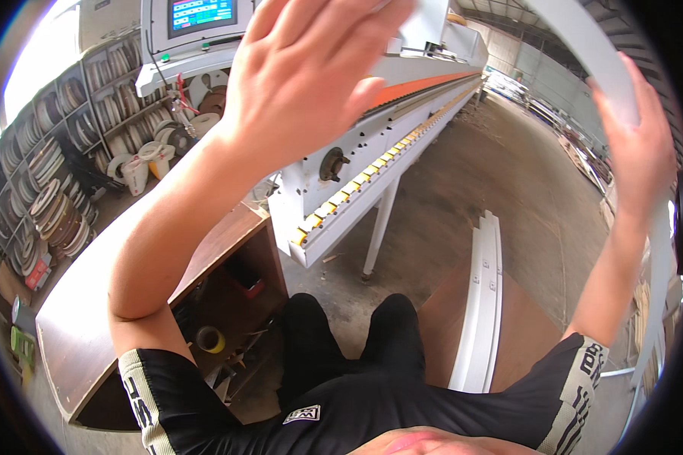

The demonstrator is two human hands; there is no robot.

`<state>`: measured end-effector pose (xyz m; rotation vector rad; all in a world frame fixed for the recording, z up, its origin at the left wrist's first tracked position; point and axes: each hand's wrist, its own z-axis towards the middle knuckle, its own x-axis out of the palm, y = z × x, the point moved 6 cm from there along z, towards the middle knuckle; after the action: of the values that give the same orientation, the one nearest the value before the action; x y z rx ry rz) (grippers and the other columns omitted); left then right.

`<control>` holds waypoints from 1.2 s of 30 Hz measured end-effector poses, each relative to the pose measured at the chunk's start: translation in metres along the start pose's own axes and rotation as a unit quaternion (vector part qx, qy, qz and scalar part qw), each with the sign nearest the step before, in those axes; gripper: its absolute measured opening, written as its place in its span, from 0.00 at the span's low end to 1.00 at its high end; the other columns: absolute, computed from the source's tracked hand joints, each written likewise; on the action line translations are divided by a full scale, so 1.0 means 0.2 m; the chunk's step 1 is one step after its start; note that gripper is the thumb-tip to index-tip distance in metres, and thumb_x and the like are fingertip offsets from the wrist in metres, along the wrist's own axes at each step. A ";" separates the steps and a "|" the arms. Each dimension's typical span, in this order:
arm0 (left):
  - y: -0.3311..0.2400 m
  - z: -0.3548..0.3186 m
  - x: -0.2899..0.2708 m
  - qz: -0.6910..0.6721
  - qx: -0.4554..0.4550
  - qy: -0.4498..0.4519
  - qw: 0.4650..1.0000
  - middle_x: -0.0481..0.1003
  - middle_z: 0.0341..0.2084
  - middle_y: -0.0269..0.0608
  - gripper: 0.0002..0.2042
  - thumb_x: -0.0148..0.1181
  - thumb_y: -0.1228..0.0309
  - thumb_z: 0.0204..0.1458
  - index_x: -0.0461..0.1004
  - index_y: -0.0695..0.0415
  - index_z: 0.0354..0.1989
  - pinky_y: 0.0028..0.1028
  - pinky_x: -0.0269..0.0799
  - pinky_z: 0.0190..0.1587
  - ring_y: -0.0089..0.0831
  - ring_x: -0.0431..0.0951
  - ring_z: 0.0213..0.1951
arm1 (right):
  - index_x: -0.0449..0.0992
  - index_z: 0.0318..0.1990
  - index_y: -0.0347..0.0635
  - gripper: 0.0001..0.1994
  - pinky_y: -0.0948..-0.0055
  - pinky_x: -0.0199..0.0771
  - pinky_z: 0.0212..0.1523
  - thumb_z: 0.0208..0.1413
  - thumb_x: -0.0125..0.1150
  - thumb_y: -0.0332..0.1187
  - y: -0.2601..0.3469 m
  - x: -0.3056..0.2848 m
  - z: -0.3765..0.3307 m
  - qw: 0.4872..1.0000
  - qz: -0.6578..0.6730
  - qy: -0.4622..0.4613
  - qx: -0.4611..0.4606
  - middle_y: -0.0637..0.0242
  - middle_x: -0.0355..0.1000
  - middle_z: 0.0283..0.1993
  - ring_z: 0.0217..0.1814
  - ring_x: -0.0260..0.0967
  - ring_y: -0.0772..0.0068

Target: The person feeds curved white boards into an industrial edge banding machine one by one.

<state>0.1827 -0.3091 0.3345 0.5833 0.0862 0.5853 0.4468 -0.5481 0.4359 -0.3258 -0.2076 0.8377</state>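
Note:
Raised in front of the machine is my left hand, its fingers stretched out and its thumb apart. Nothing shows in it, though the upper edge cuts off the fingertips. At the upper right, my right hand grips a long, flat white strip between thumb and fingers. The strip runs up out of view, and a pale length shows again below the hand along the right side. Behind my left hand stands a long white machine with an orange band and a row of yellow rollers.
A lit screen tops the machine. Shelves hold rolls of banding at left. An open brown cabinet stands left of my legs, with a tape roll inside. White slotted rails lie on a brown board at right.

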 end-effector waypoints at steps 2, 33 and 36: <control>-0.03 0.03 0.01 0.084 0.106 -0.026 0.990 0.75 0.66 0.41 0.32 0.72 0.66 0.49 0.76 0.53 0.67 0.46 0.70 0.69 0.42 0.74 0.68 | 0.83 0.64 0.55 0.27 0.66 0.82 0.50 0.57 0.81 0.43 0.33 0.13 -0.16 0.987 0.156 0.017 0.022 0.68 0.84 0.55 0.53 0.84 0.60; 0.17 -1.43 -0.97 0.083 -0.278 0.613 0.735 0.82 0.42 0.38 0.35 0.79 0.62 0.49 0.76 0.47 0.69 0.40 0.77 0.52 0.40 0.81 0.47 | 0.89 0.51 0.48 0.19 0.66 0.87 0.59 0.50 0.79 0.34 2.32 0.94 -0.98 0.767 0.621 0.116 -0.110 0.64 0.87 0.54 0.59 0.85 0.69; 0.38 -1.60 -1.21 0.103 -0.278 0.623 0.724 0.79 0.38 0.34 0.31 0.78 0.64 0.51 0.79 0.45 0.67 0.40 0.78 0.48 0.36 0.81 0.43 | 0.89 0.52 0.50 0.17 0.65 0.86 0.57 0.57 0.76 0.43 2.53 0.99 -0.96 0.732 0.637 0.216 -0.110 0.67 0.86 0.55 0.59 0.84 0.65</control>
<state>-0.1336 -0.2305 0.0872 -0.4978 1.1022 1.0935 0.2846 -0.1210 0.0834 -0.9211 0.4446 2.0749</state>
